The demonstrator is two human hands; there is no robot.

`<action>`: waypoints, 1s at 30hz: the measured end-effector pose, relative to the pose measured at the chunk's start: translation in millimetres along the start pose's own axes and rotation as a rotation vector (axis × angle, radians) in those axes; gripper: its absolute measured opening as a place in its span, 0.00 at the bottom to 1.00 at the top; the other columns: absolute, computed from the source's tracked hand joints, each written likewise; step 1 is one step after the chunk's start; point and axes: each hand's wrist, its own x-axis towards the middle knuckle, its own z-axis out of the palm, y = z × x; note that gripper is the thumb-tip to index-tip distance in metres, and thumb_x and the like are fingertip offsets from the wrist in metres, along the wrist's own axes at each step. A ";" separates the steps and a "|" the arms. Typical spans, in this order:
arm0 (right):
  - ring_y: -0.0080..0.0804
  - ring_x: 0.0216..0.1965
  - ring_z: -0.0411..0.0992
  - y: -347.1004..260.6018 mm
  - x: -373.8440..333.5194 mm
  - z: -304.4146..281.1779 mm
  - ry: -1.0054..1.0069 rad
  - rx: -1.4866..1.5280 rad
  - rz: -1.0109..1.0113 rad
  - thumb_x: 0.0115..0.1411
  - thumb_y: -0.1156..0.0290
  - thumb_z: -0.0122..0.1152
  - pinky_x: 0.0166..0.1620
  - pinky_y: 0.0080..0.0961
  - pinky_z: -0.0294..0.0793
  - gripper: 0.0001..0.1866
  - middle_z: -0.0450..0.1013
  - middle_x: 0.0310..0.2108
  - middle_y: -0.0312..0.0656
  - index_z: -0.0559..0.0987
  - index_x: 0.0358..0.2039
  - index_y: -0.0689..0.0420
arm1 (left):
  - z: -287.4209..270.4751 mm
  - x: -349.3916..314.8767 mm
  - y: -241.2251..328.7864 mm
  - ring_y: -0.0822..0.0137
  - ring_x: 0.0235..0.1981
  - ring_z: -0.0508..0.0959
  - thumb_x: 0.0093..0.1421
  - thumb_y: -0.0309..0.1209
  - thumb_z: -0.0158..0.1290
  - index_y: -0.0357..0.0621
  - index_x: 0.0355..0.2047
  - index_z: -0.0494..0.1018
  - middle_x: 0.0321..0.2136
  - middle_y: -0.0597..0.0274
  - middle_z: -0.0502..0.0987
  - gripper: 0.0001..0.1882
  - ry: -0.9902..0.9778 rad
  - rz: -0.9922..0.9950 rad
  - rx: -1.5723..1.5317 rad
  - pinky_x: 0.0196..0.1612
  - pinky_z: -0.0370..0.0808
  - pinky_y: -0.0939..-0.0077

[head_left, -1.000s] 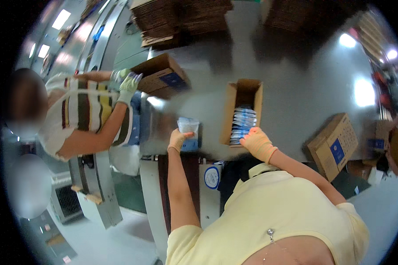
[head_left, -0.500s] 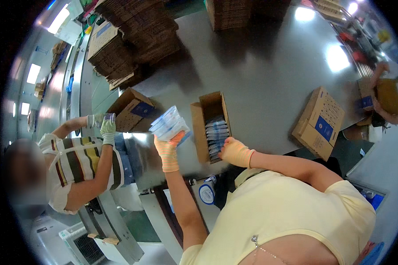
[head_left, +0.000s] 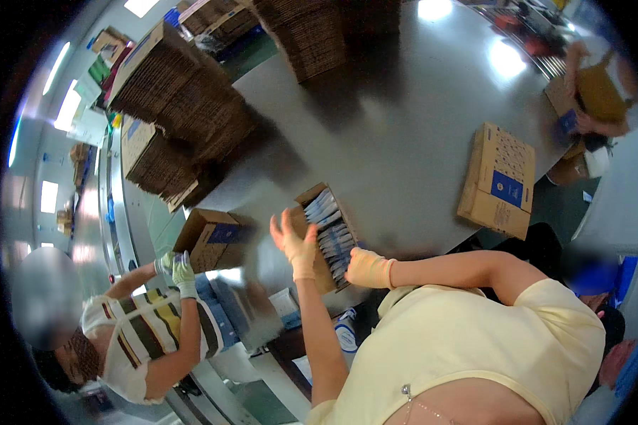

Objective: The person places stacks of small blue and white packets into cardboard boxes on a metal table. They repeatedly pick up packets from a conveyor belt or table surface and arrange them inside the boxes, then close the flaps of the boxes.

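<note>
A small open cardboard box [head_left: 323,275] stands near the table's front edge. Inside it, several blue-and-white packets [head_left: 335,237] are lined up on edge along its whole length. My left hand [head_left: 295,246], in a pale glove that leaves the fingertips bare, is held at the box's left side with its fingers spread and nothing in them. At the near right corner of the box my right hand [head_left: 370,268], gloved too, has its fingers curled on the box wall beside the packets.
Tall stacks of flattened cartons [head_left: 177,99] fill the far left. A closed carton [head_left: 500,180] lies to the right. On the left a co-worker's gloved hands [head_left: 177,268] hold another open box [head_left: 209,237]. A flat packet [head_left: 285,309] lies at the near edge. Another person works far right.
The packets that my left hand held are now in the far end of the box, and that hand is open. The box is fuller. The whole view has turned and shifted.
</note>
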 end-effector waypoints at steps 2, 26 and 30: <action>0.33 0.24 0.73 -0.8 4.5 8.2 0.069 -0.016 -0.047 0.51 0.69 0.60 0.36 0.31 0.62 0.04 0.73 0.18 0.34 0.77 0.28 0.52 | -3.4 -6.2 -14.3 0.52 0.61 0.58 0.49 0.25 0.62 0.45 0.54 0.67 0.59 0.50 0.58 0.30 0.131 -0.013 -0.111 0.61 0.58 0.59; 0.46 0.47 0.73 154.2 -380.0 35.1 0.372 0.504 2.198 0.46 0.47 0.67 0.46 0.40 0.75 0.37 0.74 0.47 0.50 0.72 0.50 0.61 | 43.3 -125.7 -20.0 0.51 0.52 0.68 0.54 0.30 0.55 0.41 0.44 0.73 0.51 0.50 0.67 0.16 -0.368 -0.054 -0.234 0.55 0.66 0.60; 0.45 0.43 0.76 80.5 -380.6 113.3 0.317 0.812 2.268 0.42 0.39 0.68 0.42 0.38 0.77 0.46 0.75 0.43 0.53 0.72 0.48 0.67 | 67.8 -122.5 28.4 0.48 0.53 0.66 0.53 0.28 0.55 0.46 0.44 0.73 0.52 0.49 0.66 0.16 -0.502 0.166 -0.153 0.55 0.65 0.58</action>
